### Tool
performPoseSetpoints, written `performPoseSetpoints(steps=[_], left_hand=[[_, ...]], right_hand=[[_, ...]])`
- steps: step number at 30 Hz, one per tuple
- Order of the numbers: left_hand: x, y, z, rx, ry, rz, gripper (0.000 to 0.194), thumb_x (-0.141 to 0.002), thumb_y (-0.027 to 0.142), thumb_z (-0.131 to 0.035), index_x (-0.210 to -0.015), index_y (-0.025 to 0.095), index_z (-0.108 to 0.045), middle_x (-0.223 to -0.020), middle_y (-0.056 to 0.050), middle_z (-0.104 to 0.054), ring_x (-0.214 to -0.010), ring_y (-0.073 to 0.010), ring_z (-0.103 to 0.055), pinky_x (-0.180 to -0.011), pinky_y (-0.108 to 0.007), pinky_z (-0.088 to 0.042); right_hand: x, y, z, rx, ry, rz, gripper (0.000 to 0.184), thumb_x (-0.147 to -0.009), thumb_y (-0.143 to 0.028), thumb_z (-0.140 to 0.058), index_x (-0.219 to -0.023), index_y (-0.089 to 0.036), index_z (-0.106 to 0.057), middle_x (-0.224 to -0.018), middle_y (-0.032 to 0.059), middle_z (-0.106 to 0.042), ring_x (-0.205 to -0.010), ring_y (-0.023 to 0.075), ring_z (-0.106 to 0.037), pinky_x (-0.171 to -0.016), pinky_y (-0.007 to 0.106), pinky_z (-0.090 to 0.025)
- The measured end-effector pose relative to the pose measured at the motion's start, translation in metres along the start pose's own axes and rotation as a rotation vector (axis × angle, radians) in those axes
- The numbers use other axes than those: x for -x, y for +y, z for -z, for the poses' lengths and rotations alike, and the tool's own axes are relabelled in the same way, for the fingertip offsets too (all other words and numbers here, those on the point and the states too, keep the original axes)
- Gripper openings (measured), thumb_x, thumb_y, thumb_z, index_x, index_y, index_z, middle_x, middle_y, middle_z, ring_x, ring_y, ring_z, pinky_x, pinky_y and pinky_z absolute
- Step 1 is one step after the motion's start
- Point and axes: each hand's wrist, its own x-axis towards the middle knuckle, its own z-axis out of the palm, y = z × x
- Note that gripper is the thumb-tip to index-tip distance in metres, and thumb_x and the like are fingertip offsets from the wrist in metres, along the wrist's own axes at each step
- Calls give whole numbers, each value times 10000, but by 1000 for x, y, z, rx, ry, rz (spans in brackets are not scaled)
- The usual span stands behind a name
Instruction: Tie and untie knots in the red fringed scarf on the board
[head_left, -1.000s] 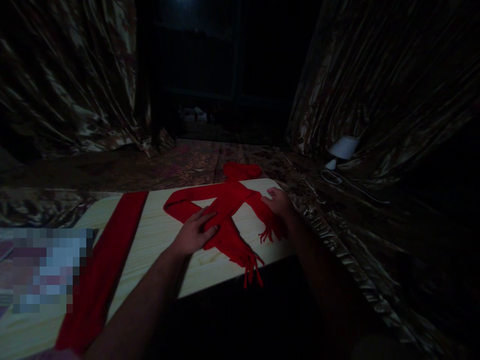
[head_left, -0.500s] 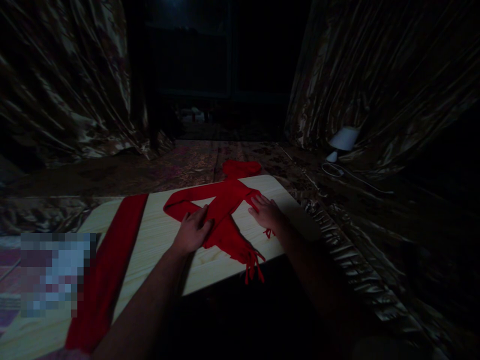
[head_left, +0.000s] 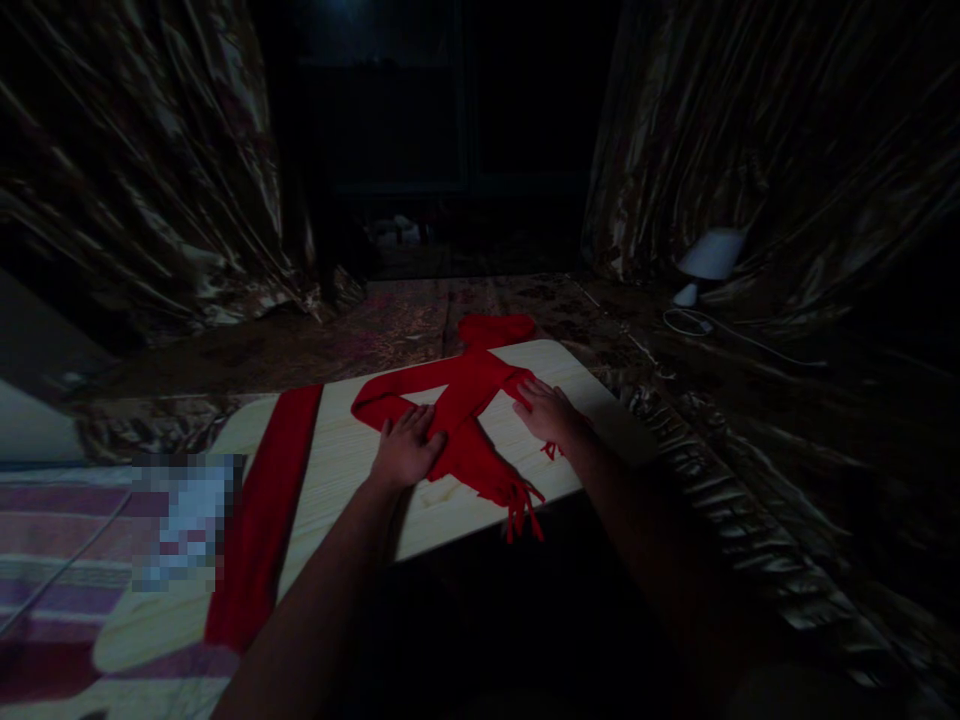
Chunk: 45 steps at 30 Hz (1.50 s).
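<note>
A red fringed scarf point(head_left: 469, 450) lies looped and crossed over itself on a pale wooden board point(head_left: 352, 470). My left hand point(head_left: 409, 447) rests on the scarf near the crossing, palm down with its fingers stretched out. Farther right, my right hand point(head_left: 549, 408) lies flat over the scarf's other end, fingers extended, hiding part of it. Tassels of one end hang by the board's near edge, and a few more show just below my right hand. Part of the red cloth bunches past the board's far edge.
A folded red strip of cloth point(head_left: 274, 500) crosses the board's left part, beside a pixelated patch. Striped bedding point(head_left: 60, 560) lies at left. A small white lamp point(head_left: 712, 255) with a cord stands at back right, among patterned curtains point(head_left: 187, 180). The room is dark.
The view has swung slightly left, so everything sits farther right in the picture. Both hands stay on the scarf, whose shape looks the same.
</note>
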Motion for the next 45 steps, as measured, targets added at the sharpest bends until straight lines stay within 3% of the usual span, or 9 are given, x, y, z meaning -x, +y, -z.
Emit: performPoseSetpoints(steps=[5, 12, 15, 18, 22, 30, 36, 42, 45], left_hand=[[0, 1, 0, -12, -4, 8, 631, -983, 532, -342, -1545, 250, -393, -1586, -61, -390, -1494, -277, -303, -1216, -576, -161], [-1, -2, -2, -17, -8, 7, 648, -984, 541, -318, -1554, 238, -374, -1596, -63, -372, -1499, -277, -292, -1212, -581, -168], [-1, -2, -2, -7, -15, 15, 653, -982, 543, -316, -1554, 233, -375, -1597, -58, -369, -1501, -281, -285, -1211, -585, -166], [-1, -2, -2, -2, -5, 0, 652, -981, 549, -316, -1548, 236, -389, -1592, -58, -377, -1496, -285, -298, -1210, -579, -169], [-1, -3, -3, -17, 17, -6, 652, -976, 550, -314, -1544, 241, -400, -1578, -55, -404, -1487, -284, -318, -1212, -557, -180], [-1, -1, -2, -31, 30, -11, 638, -976, 530, -319, -1529, 230, -426, -1556, -67, -443, -1477, -277, -338, -1197, -532, -218], [-2, -2, -3, -44, 32, -1, 631, -973, 535, -321, -1525, 250, -430, -1560, -53, -439, -1473, -277, -347, -1199, -522, -215], [-1, -1, -2, -25, 37, -6, 627, -974, 514, -326, -1518, 224, -439, -1558, -58, -442, -1469, -274, -350, -1202, -536, -203], [-2, -1, -2, -19, 37, -11, 623, -974, 520, -330, -1516, 234, -443, -1559, -68, -440, -1462, -272, -361, -1200, -529, -207]], right_hand=[[0, -1, 0, 7, -10, -18, 537, -1015, -418, -368, -1480, -176, -483, -1567, 117, -427, -1465, 256, -317, -1160, 472, -271], [0, 2, 11, -56, -134, 11, 584, -1012, -422, -401, -1548, -191, -381, -1637, 100, -279, -1517, 282, -222, -1195, 543, -208], [-2, 25, 22, -228, -196, 70, 516, -949, -378, -550, -1433, -199, -559, -1546, 95, -457, -1439, 256, -400, -1157, 399, -331], [2, 53, 36, -397, -74, -43, 325, -937, -224, -516, -1152, -161, -752, -1203, 89, -733, -1118, 196, -672, -956, 273, -489], [20, 71, 52, -399, 97, -137, 293, -862, -99, -520, -956, -164, -790, -957, 62, -782, -893, 174, -712, -813, 258, -521], [56, 49, 53, -271, -3, 241, 430, -711, 40, -518, -954, -196, -782, -987, 46, -760, -947, 187, -658, -885, 276, -483], [69, 38, 54, -166, -3, 290, 434, -712, 39, -549, -1011, -202, -751, -1042, 57, -721, -976, 202, -607, -900, 297, -439], [73, 43, 64, -71, -55, 232, 231, -736, 6, -581, -725, -183, -713, -878, 56, -702, -906, 193, -577, -849, 284, -400], [75, 41, 64, -70, -14, 201, 231, -800, -31, -554, -794, -175, -735, -909, 70, -703, -920, 194, -575, -898, 293, -386]])
